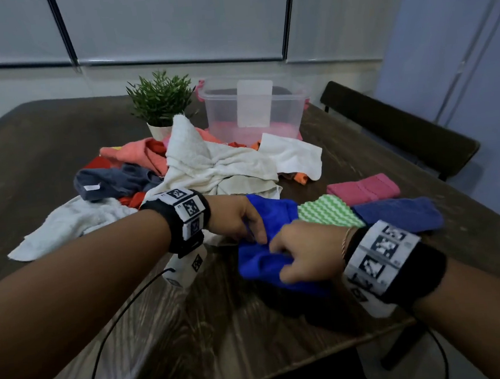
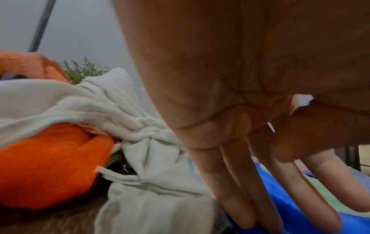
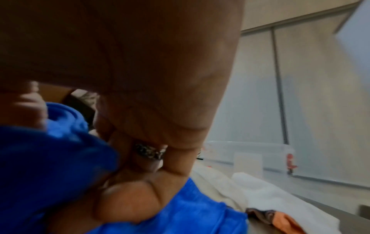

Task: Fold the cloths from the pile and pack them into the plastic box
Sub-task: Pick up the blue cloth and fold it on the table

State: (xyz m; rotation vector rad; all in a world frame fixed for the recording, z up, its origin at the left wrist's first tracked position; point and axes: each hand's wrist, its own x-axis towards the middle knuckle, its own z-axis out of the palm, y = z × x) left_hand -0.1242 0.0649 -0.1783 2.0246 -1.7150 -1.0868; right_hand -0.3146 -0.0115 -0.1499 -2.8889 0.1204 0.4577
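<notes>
A bright blue cloth (image 1: 264, 266) lies crumpled on the table's near middle, and both hands are on it. My left hand (image 1: 255, 234) reaches over its left edge; in the left wrist view the fingers (image 2: 250, 205) are straight, with their tips on the blue cloth (image 2: 280, 190). My right hand (image 1: 282, 265) grips a bunched fold of it, with fingers (image 3: 130, 197) curled into the blue cloth (image 3: 50, 158). The pile of unfolded cloths (image 1: 210, 162), white, orange, red and grey, sits behind the hands. The clear plastic box (image 1: 254, 110) stands behind the pile, with something pink at its bottom.
Three folded cloths lie in a row to the right: pink (image 1: 363, 190), green-and-white (image 1: 326, 213) and dark blue (image 1: 396, 214). A potted plant (image 1: 159, 100) stands left of the box. A dark chair (image 1: 397, 128) is at the table's right side.
</notes>
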